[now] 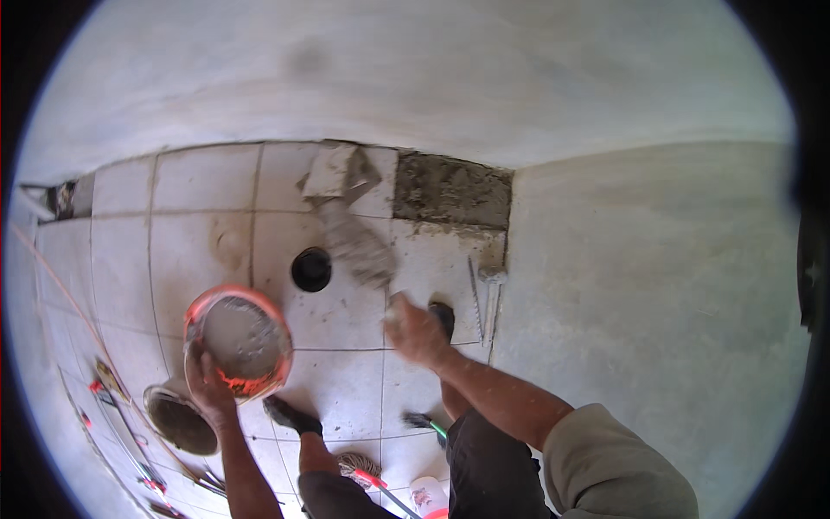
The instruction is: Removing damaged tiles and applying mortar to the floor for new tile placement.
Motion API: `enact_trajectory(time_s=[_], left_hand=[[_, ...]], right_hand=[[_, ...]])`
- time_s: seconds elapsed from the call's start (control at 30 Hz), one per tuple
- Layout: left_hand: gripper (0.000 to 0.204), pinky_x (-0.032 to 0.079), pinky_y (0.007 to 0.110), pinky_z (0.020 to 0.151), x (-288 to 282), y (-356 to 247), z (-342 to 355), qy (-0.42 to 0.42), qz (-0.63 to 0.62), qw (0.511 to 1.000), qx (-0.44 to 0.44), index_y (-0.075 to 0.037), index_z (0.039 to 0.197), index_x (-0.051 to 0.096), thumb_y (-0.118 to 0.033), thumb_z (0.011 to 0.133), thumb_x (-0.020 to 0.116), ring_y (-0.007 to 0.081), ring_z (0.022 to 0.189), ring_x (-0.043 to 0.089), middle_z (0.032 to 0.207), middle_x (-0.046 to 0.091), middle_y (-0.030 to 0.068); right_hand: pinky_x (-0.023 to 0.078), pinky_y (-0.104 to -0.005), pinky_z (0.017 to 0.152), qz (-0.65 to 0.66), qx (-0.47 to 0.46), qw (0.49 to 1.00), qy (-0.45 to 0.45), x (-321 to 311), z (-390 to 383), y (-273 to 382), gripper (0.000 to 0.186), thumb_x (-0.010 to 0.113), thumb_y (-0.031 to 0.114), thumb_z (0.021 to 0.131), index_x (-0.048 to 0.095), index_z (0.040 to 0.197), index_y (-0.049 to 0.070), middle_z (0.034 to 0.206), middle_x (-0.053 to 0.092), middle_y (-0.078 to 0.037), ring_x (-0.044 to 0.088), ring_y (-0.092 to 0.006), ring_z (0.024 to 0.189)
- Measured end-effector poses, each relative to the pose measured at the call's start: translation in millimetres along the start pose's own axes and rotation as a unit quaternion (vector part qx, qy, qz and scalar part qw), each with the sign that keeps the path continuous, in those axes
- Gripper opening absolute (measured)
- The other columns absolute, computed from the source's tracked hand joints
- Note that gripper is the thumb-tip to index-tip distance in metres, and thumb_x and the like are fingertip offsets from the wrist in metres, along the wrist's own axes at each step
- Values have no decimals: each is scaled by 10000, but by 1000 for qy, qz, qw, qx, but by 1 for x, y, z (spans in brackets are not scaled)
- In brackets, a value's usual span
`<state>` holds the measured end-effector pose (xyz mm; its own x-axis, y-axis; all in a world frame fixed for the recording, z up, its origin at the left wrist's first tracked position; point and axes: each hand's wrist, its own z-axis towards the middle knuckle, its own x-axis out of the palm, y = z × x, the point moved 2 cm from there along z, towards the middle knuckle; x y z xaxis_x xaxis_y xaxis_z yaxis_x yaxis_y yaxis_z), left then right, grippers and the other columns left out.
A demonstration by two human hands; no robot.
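Note:
My left hand (209, 385) grips the near-left rim of an orange bucket (244, 333) with grey, wet mix inside. My right hand (415, 333) is closed on the handle of what looks like a trowel (356, 253), its grey blade smeared by motion over the tiles. Past the blade lie broken tile pieces (333, 169) coated in grey mortar, beside a mortar-filled gap (451, 190) along the wall. A small black pot (311, 270) stands between the bucket and the trowel.
A dark-lined bucket (180, 419) stands lower left. Rods and tools (121, 415) line the left side. A hammer (491, 303) and a thin rod (475, 298) lie by the right wall (648, 259). A brush (424, 422) and coiled cord (354, 463) are near my feet.

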<state>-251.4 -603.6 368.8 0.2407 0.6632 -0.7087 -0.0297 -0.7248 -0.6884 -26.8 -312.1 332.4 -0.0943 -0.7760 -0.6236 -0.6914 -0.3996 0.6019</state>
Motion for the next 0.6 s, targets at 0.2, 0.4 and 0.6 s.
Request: enact_trajectory(time_s=[0.2, 0.4, 0.6], left_hand=[[374, 395, 374, 983, 343, -124, -42, 147, -33, 963, 224, -6, 1220, 538, -131, 874, 611, 309, 1146, 531, 1211, 569, 178], [414, 290, 429, 1061, 541, -143, -28, 152, 7, 921, 357, -13, 1277, 477, -196, 910, 535, 372, 1277, 369, 1314, 465, 207], [507, 209, 462, 1103, 608, -108, -4, 136, 87, 908, 386, -32, 1357, 374, -307, 943, 477, 367, 1334, 276, 1388, 368, 204]], right_hand=[[503, -451, 709, -257, 22, 924, -281, -78, 40, -299, 313, 579, 194, 799, 456, 1029, 21, 907, 582, -193, 598, -387, 794], [530, -365, 619, -524, 275, 735, -332, -84, 134, -435, 280, 582, 135, 770, 446, 972, -2, 900, 573, -163, 634, -294, 743], [516, -371, 566, -310, 194, 861, -353, -93, 151, -445, 186, 576, 118, 797, 481, 919, 15, 785, 575, -156, 626, -298, 646]])
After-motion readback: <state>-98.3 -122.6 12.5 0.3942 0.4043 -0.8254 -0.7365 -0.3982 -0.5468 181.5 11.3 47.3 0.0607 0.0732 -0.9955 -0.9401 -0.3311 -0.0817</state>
